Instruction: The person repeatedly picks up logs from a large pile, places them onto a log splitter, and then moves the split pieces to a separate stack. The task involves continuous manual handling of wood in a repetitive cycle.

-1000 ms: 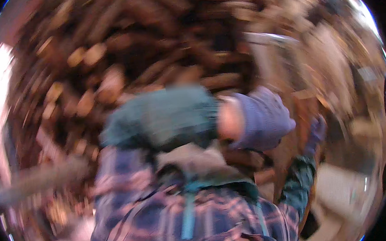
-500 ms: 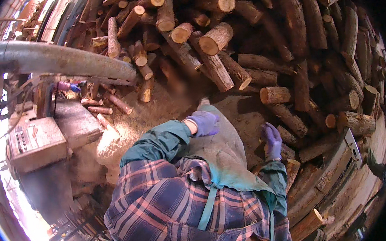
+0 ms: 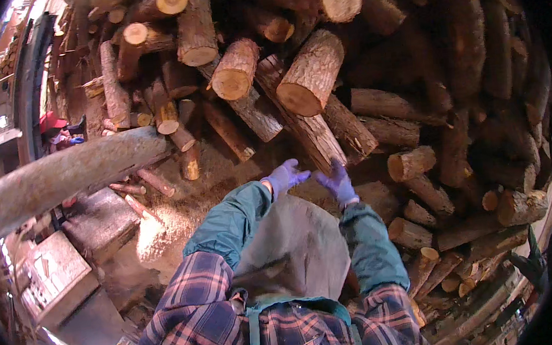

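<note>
Both purple-gloved hands, the left hand (image 3: pixel 284 177) and right hand (image 3: pixel 336 181), were spread open and empty, reaching toward the long bark-covered log (image 3: pixel 315 134) at the foot of the woodpile, just ahead. A firm grip at both sides would probably have suited it. Stacked round logs (image 3: pixel 310 76) pressed on it from above, and a grey machine (image 3: pixel 57 280) stood left.

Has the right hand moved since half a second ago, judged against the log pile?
Yes. The right hand has gone forward and inward, from out at the person's side to right up against the long log at the foot of the log pile, beside the left hand.
</note>
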The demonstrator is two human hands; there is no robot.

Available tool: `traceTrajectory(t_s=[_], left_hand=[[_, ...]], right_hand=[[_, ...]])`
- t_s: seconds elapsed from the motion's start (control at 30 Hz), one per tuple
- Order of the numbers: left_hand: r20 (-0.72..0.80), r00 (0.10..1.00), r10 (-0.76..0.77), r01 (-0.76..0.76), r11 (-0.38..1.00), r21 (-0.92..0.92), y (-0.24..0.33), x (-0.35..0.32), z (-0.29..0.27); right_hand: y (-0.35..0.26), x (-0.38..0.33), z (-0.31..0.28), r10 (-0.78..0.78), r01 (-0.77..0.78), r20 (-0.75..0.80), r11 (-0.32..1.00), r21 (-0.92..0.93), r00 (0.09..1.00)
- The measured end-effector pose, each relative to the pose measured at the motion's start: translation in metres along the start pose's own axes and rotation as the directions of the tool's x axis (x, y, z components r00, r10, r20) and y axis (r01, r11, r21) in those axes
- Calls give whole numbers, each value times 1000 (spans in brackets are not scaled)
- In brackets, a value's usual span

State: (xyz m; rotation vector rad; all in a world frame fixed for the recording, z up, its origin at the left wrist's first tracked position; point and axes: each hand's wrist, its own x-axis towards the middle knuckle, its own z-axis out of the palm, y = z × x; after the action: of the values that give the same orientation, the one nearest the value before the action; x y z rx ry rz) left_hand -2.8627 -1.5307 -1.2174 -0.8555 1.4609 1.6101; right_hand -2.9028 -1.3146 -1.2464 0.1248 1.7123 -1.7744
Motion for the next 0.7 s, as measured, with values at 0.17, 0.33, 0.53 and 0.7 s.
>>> traceTrajectory(t_s=[0.17, 0.33, 0.53, 0.7], left_hand=[[16, 921, 388, -360, 839, 407, 7, 101, -60], [-162, 938, 307, -346, 862, -370, 43, 134, -57], [-115, 965, 236, -248, 678, -692, 22, 112, -35], [34, 980, 195, -164, 895, -415, 45, 4, -2]], right_hand=[[-19, 202, 6, 59, -26, 143, 974, -224, 988], [19, 278, 1, 175, 81, 484, 882, -464, 858], [36, 249, 9, 60, 107, 448, 935, -337, 892], [5, 132, 17, 297, -294, 188, 955, -43, 936]])
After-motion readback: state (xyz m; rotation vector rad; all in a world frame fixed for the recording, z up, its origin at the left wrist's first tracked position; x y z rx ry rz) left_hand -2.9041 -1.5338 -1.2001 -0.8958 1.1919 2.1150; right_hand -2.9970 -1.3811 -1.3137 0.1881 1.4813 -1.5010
